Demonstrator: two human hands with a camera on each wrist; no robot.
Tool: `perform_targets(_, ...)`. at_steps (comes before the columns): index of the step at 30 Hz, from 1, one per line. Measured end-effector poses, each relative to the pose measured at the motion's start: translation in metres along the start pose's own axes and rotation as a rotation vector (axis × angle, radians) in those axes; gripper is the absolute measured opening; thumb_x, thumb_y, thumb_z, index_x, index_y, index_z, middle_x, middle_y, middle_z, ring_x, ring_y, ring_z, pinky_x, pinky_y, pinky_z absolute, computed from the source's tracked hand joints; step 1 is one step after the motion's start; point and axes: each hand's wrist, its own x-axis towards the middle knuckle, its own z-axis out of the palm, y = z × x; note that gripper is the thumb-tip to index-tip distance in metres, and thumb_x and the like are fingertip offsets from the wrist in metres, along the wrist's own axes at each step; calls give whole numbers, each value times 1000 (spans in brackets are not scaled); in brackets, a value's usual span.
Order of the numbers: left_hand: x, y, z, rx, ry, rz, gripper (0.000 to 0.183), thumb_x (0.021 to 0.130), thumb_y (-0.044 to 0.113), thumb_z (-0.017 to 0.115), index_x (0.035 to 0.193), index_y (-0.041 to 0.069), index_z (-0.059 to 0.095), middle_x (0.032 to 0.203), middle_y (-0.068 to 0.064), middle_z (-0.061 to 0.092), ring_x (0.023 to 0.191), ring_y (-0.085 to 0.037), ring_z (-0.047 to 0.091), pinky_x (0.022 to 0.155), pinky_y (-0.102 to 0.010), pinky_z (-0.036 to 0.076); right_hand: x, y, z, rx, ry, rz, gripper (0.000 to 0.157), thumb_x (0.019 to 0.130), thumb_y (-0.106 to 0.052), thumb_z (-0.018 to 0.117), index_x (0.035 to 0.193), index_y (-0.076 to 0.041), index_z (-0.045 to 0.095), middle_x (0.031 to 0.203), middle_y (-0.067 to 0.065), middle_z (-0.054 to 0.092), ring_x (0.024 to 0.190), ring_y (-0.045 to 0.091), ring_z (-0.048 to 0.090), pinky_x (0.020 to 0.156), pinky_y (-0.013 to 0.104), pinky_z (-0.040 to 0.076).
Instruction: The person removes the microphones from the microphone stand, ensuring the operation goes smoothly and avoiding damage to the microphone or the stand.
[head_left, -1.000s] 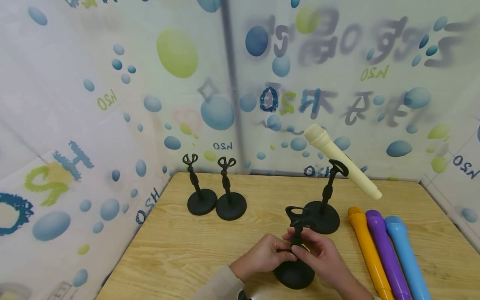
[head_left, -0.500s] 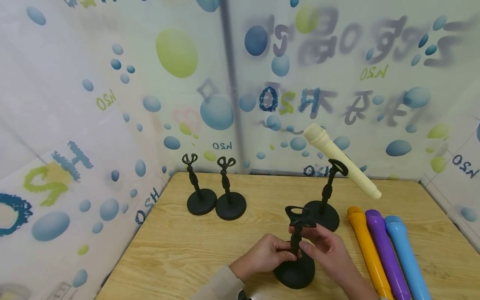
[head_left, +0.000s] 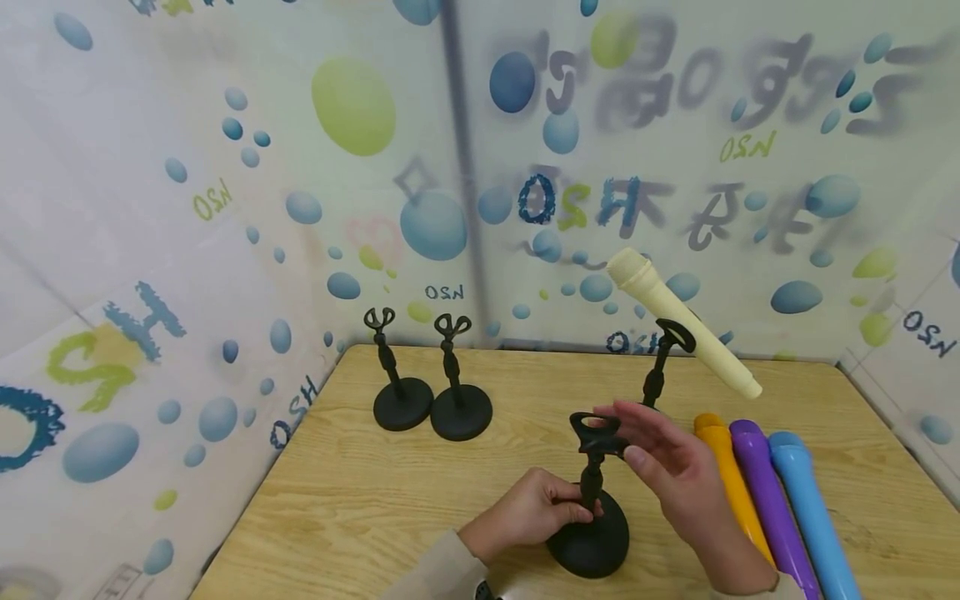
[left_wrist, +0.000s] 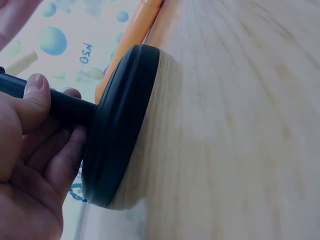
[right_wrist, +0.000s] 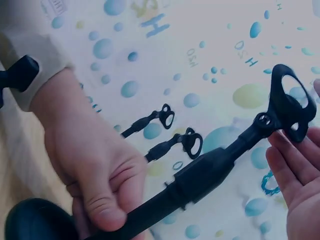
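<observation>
A black desktop microphone stand [head_left: 592, 546] stands on the wooden table in front of me, its round base on the tabletop. My left hand [head_left: 534, 512] grips its pole low down, just above the base; the left wrist view shows thumb and fingers around the pole [left_wrist: 70, 106]. Beside the clip [right_wrist: 282, 107] at the stand's top is my right hand [head_left: 686, 483], fingers extended behind the clip and thumb close to its near side. In the right wrist view, the fingertips of the right hand [right_wrist: 305, 195] lie right at the clip's underside.
Behind the right hand, another stand [head_left: 654, 383] bears a tilted cream microphone [head_left: 690, 321]. Orange [head_left: 731, 479], purple [head_left: 772, 500] and light blue [head_left: 813, 508] microphones lie side by side at right. Two more stands [head_left: 403, 406] [head_left: 462, 414] are at back left, near the patterned curtain.
My right hand has let go of the pole and moved up and right to the clip, its fingers opening out. The left hand has kept its hold on the lower pole.
</observation>
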Motion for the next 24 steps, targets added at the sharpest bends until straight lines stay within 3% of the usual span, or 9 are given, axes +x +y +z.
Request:
perform_targets(10,0,0,-1,5,-2,1,16,100,7,76,114,3,84,109,-10,84,110,1,74,99,-15,55,7,-6,4,-56,-3,-23,36,104,18,54,138,11,63,130,-7,78,114,8,75,99,21,60)
perform_targets(24,-1,1,-1,5,-2,-1,18,101,8,75,115,2,84,109,-11,84,110,1,73,99,-15,55,-5,7,4,-56,45,-73,41,98,22,60,137,10,65,128,-4,79,101,8,74,90,18,61)
